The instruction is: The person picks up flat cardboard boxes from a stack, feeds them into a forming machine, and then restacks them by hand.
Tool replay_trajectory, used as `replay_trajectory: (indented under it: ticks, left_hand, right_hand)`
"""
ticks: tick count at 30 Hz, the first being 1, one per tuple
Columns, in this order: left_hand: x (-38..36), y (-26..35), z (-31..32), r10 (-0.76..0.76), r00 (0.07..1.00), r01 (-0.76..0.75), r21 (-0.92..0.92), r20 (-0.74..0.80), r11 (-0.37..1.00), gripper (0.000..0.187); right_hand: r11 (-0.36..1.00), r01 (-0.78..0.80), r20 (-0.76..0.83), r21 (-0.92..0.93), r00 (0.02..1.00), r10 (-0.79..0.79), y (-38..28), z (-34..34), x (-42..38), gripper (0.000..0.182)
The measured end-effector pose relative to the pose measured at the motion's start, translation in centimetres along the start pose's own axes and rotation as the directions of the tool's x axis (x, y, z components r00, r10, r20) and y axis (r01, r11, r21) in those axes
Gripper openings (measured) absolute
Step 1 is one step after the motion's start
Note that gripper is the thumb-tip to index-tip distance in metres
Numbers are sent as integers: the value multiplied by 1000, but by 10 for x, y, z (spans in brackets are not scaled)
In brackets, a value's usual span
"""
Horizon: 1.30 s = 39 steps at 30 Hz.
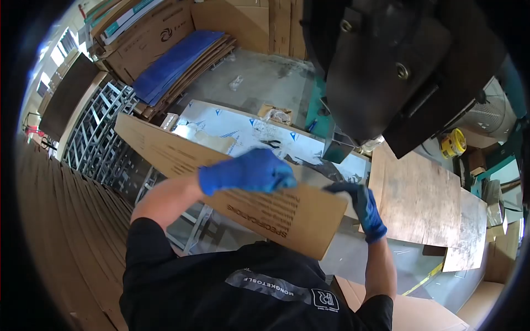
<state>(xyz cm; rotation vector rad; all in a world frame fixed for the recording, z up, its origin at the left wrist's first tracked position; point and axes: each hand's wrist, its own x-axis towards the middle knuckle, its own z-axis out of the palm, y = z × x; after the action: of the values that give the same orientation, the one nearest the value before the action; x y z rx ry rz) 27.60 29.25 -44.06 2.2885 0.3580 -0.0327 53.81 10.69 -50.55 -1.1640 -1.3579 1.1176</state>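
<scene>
A long printed cardboard piece point(248, 212) lies slantwise in front of my chest, with "SPECIFICATIONS" on its face. My left hand point(256, 171), in a blue glove, is at the piece's upper edge near the middle, its fingers curled against the cardboard. My right hand point(361, 207), in a darker blue glove, is at the right end, with its fingers bent over the top corner. Beyond the cardboard, black-handled pliers point(271, 143) rest on a film-covered metal sheet point(314, 148).
A dark machine point(403, 71) hangs at the upper right. Plywood boards point(417, 198) lie to the right, near a yellow bucket point(453, 143). Blue sheets point(176, 66) top a cardboard stack at the upper left. Metal frames point(99, 132) and stacked cardboard point(66, 237) stand left.
</scene>
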Motion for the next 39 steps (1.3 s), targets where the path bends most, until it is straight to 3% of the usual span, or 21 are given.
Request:
replay_trajectory:
  ticks: [1,2,3,4,5,6,8,9,10,13,14,15,17,20,26,29,32,35,39]
  left_hand:
    - [-7,11,-23,134,979,-127,54,-153,990,11]
    - [-6,18,-44,227,947,-193,164,-226,967,11]
    - [-4,22,-63,323,901,-243,279,-288,929,11]
    - [-2,28,-77,246,914,-143,309,-324,940,11]
    - [4,32,-88,169,919,-45,332,-357,942,12]
    - [21,19,-102,211,895,-50,382,-393,923,14]
    - [68,-14,-121,297,869,-62,508,-395,859,19]
    - [98,-26,-144,358,862,-71,612,-360,788,22]
    - [111,-24,-154,409,859,-87,699,-308,709,25]
    - [65,-38,-152,404,679,-151,423,-613,894,38]
    - [42,-47,-157,85,769,172,332,-634,927,42]
    - [27,-53,-167,-231,750,478,268,-619,836,50]
    - [21,-59,-163,-335,665,494,55,-668,868,56]
    - [18,-66,-165,-310,619,480,35,-721,876,54]
    - [18,-25,-179,-296,629,567,163,-719,808,52]
    - [-4,-11,-176,-103,676,509,362,-729,781,67]
    - [-35,15,-156,-326,700,597,270,-635,755,67]
    - [-15,18,-131,-244,651,428,82,-718,900,50]
    - [10,47,-108,-98,743,388,307,-662,869,47]
  right_hand:
    - [954,71,-74,-292,993,-96,-5,1,8,53]
    - [880,1,-235,-475,964,-127,51,-3,7,45]
    - [726,52,-247,-685,922,-299,62,-4,14,42]
    - [522,31,-251,-853,851,-461,74,-5,22,47]
    - [746,2,-343,-666,887,-308,86,-25,33,46]
    - [903,-55,-424,-426,894,-145,98,-45,44,45]
    - [997,-48,-426,52,902,66,129,-75,74,45]
    - [994,-27,-434,107,898,71,129,-84,89,45]
    - [997,-4,-448,79,893,39,124,-88,100,45]
    - [999,27,-477,-20,878,-33,110,-91,113,45]
    - [999,22,-478,-44,877,-41,108,-89,113,45]
    - [998,25,-482,-57,875,-49,106,-90,115,46]
    - [996,25,-477,-80,877,-60,105,-86,112,46]
    - [995,35,-470,-93,879,-74,107,-84,112,46]
    - [989,68,-453,-132,883,-121,109,-73,140,46]
    - [977,26,-460,-212,879,-123,107,-47,124,46]
    - [956,-26,-409,-291,907,-100,113,-3,69,46]
    - [951,-78,-421,-300,905,-59,113,-12,52,47]
    - [947,-171,-498,-271,867,14,107,-37,10,47]
